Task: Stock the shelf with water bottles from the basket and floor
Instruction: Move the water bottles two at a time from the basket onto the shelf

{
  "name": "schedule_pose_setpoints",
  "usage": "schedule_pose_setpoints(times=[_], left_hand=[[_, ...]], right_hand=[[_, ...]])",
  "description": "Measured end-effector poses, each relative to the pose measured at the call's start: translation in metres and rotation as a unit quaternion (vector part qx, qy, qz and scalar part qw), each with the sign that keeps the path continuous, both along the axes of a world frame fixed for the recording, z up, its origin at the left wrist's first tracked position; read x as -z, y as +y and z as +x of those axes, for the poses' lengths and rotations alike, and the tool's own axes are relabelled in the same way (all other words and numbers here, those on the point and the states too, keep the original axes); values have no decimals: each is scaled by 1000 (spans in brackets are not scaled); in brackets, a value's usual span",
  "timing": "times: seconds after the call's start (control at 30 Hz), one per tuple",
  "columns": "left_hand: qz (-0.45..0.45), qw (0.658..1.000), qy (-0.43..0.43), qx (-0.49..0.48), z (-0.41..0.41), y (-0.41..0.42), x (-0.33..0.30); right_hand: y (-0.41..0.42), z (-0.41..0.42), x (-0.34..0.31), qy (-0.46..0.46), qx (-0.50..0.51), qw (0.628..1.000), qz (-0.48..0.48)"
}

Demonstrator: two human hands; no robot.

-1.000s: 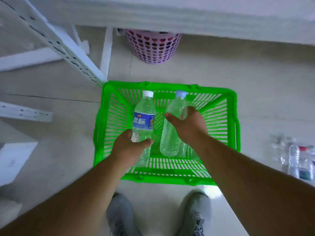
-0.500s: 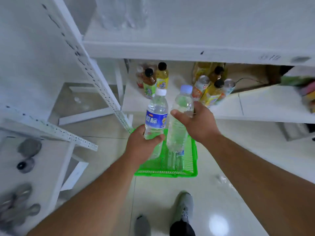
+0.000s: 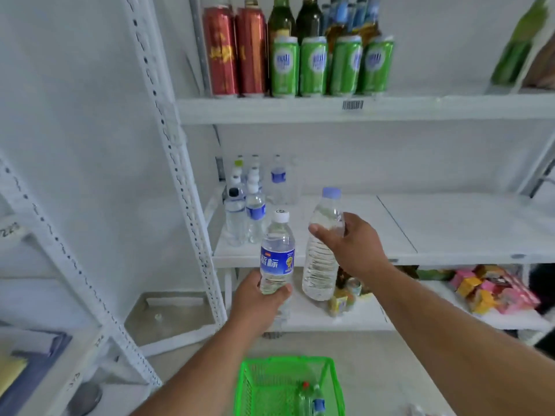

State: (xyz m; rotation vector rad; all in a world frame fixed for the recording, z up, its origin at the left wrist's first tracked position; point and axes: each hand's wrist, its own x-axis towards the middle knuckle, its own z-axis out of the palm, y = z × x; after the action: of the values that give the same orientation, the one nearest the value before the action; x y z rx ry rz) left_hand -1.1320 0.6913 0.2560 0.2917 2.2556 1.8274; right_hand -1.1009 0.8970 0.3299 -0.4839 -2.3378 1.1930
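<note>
My left hand (image 3: 259,301) grips the lower part of a water bottle with a blue label and white cap (image 3: 277,253). My right hand (image 3: 350,247) holds a taller, unlabelled clear bottle with a pale blue cap (image 3: 322,250) around its upper half. Both bottles are upright in front of the edge of the white middle shelf (image 3: 450,232). Several water bottles (image 3: 249,205) stand at that shelf's back left corner. The green basket (image 3: 288,385) sits on the floor below, with at least one bottle (image 3: 312,397) lying in it.
The top shelf (image 3: 360,111) carries red and green cans (image 3: 300,64) and dark bottles. Small drink bottles and coloured packets (image 3: 492,289) sit on the lower shelf. A white perforated upright (image 3: 177,163) stands left of the shelves, with another rack at far left.
Both hands have lifted their bottles from the basket up to the height of the middle shelf. The view has tilted upward from the floor to the shelves.
</note>
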Motion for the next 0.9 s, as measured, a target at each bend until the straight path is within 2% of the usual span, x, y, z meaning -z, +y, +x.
schedule_pose_setpoints(times=[0.17,0.33,0.63,0.9], left_hand=[[17,999,30,-14,7,28,-40],[12,999,20,-45,9,62,-50],[-8,998,5,-65,-8,108,-40],[-6,998,1,-67,-85,123,-21]], right_hand=[[24,8,-43,31,-5,1000,0],[59,13,-47,35,-14,999,-11],[107,-20,-30,10,-47,999,-21],[122,-93,-20,-2,-42,999,-23]])
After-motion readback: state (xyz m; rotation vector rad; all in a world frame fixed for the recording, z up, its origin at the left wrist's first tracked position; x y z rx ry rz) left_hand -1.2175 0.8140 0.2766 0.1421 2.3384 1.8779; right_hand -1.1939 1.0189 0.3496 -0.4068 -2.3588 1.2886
